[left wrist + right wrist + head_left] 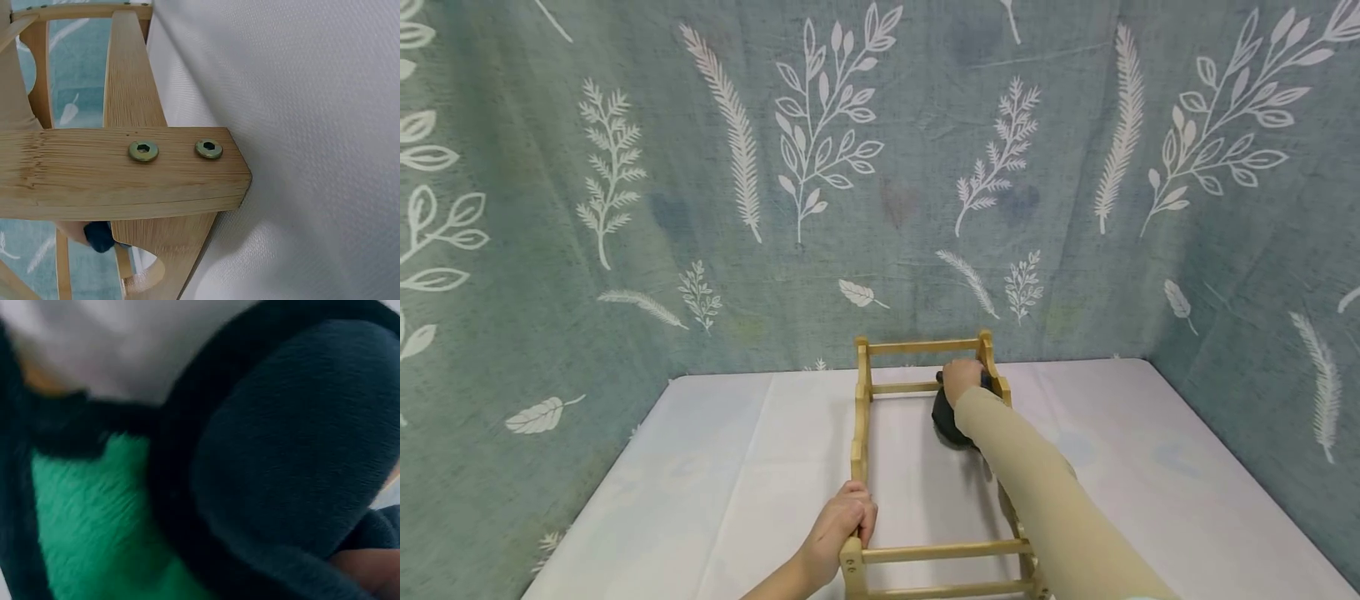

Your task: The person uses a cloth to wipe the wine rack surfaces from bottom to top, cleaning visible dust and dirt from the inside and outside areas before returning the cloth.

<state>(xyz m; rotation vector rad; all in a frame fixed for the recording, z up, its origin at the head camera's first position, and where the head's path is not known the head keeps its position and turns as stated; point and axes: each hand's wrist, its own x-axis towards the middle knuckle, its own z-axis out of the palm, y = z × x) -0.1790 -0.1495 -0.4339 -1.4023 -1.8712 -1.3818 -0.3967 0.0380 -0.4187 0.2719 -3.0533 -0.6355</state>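
The wooden rack (859,433) is on the white counter (790,450), with its long sides going away from the person. The left hand (842,521) holds the left side rail near the close end, with its fingers bent around the wood. The right hand (962,379) reaches to the far end and grips a dark cloth (950,421). The cloth is by the right side rail, and some of it hangs down inside the rack.

The work looks under way and not finished, since both hands are busy. The cloth is at the far right part of the rack. The left rail and the close bars (943,551) have no cloth on them. I can't tell which parts the cloth has been on, so I can't say how much is left.

The head view shows both hands and the whole length of the rack. The left wrist view does not show the left hand, but it shows two round bolts (143,150) up close in the wood. From the head they are only tiny dots. The right wrist view is a bit blurry, but it shows a fuzzy green patch (106,512) with dark edges, which seems to be part of the cloth. The head view shows only its dark side.
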